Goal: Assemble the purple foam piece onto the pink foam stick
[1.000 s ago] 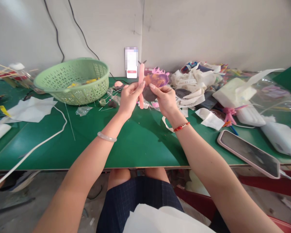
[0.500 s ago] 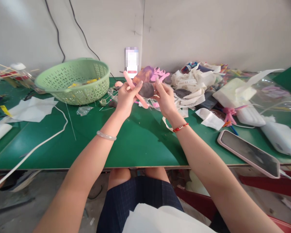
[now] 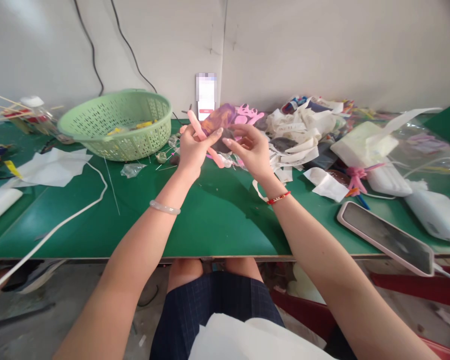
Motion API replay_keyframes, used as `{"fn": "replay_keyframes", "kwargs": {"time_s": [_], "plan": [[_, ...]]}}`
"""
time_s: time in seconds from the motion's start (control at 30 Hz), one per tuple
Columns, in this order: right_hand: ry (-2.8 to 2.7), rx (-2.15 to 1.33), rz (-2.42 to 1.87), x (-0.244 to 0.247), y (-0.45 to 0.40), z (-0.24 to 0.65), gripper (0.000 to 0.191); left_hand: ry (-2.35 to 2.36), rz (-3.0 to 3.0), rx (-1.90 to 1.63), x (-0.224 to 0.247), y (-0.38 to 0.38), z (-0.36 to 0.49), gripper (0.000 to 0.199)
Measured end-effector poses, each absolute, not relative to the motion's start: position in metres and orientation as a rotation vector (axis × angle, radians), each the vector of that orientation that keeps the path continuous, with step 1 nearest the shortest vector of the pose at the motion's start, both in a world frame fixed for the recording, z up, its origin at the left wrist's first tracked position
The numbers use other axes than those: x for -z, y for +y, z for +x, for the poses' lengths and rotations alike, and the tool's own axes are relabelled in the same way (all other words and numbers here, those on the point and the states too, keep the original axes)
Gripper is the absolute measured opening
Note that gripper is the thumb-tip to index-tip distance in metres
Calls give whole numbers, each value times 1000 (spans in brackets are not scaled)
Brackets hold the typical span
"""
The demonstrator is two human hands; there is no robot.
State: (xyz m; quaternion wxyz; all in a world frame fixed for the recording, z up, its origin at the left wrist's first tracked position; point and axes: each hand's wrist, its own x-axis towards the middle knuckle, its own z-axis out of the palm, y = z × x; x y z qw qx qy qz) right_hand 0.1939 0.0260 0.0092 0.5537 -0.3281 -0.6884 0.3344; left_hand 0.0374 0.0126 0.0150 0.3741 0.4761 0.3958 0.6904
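Observation:
My left hand is closed, thumb on top, around a pink strip that slants across it. A dark grey round piece sits between my two hands, partly covered by fingers. My left thumb presses on its upper edge. My right hand pinches the right side of the dark piece with thumb and fingertips. Just behind my hands is a purple and orange piece; whether it is held or lies on the table I cannot tell. Pink cut-out shapes lie behind my right hand.
A green plastic basket with yellow pieces stands at the left. A lit phone leans on the wall. White strips are heaped at the right, near a pink-cased phone. A white cable crosses the table's left side.
My right fingers have moved left over the dark round piece, now covering more of it. The piece has tilted and shows less of its face. My left hand keeps the pink strip.

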Motion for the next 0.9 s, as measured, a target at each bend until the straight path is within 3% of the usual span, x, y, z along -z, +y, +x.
{"fn": "replay_keyframes", "kwargs": {"time_s": [0.27, 0.47, 0.9], "plan": [[-1975, -328, -810, -7, 29, 205, 64, 1082, 1299, -1793, -17, 13, 33, 39], [-1889, -298, -826, -9, 24, 199, 52, 1044, 1312, -1805, -16, 11, 36, 43], [-1817, -341, -769, -2, 27, 189, 58, 933, 1219, -1739, -20, 3, 43, 36]]}}
